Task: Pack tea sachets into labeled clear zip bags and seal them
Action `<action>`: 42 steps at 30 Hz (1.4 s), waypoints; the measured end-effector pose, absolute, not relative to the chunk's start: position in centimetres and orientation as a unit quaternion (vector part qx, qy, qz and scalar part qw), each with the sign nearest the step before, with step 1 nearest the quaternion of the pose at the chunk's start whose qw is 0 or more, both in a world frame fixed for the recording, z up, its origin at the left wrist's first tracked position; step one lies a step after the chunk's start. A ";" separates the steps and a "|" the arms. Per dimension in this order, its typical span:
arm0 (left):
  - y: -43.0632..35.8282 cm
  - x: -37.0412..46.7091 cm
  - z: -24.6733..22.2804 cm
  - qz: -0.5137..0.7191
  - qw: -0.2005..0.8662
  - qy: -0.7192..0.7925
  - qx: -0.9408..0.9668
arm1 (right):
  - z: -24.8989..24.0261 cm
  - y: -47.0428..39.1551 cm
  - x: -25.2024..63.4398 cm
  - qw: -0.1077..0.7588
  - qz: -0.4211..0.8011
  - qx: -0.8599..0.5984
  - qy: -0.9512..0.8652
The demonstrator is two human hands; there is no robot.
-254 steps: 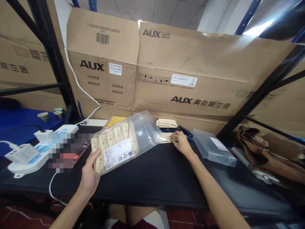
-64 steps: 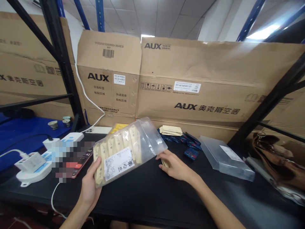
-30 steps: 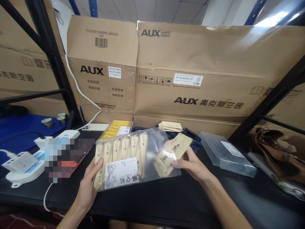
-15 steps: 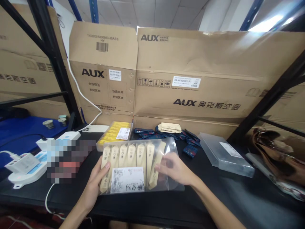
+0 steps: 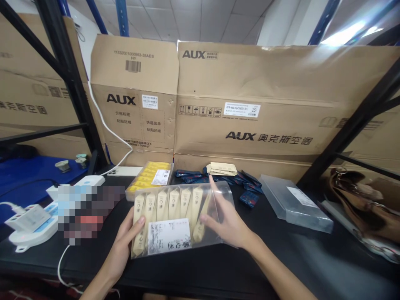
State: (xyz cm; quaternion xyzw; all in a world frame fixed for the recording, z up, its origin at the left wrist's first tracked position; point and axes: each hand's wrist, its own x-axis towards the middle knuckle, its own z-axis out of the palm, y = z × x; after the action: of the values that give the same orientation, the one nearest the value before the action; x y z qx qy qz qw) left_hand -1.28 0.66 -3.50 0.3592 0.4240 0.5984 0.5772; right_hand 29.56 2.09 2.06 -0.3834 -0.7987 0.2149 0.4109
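A clear plastic box (image 5: 170, 246) with a white label holds several beige packets (image 5: 162, 204) in a row, the rightmost one leaning. My left hand (image 5: 126, 237) grips the box's left end, thumb on its front. At the right end, my right hand (image 5: 226, 221) has its thumb over the front near the leaning packet and its index finger stretched up behind or along the box; its other fingers are partly seen through the plastic. Beyond the box, more beige packets (image 5: 222, 168) lie on a pile of dark blue packets (image 5: 192, 178).
A box of yellow packets (image 5: 148, 177) stands behind on the left, and a clear box (image 5: 296, 204) lies on the right. A power strip (image 5: 31, 233) with cables is at far left, a brown bag (image 5: 359, 200) at far right. Cardboard (image 5: 250, 83) walls the back.
My right hand's index finger has straightened upward and its thumb has moved slightly left. The leaning beige packet sits deeper in the row. The view has shifted slightly.
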 end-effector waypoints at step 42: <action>1.1 -1.0 -1.6 0.683 0.602 0.376 0.173 | 3.0 15.0 41.4 0.290 -0.278 -0.451 -0.797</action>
State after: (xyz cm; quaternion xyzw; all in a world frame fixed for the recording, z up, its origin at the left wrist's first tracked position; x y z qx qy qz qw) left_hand -1.04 1.06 -1.58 0.1727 0.3758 0.6830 0.6020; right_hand 41.38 15.04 3.03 -0.4510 -0.7973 -0.2776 0.2897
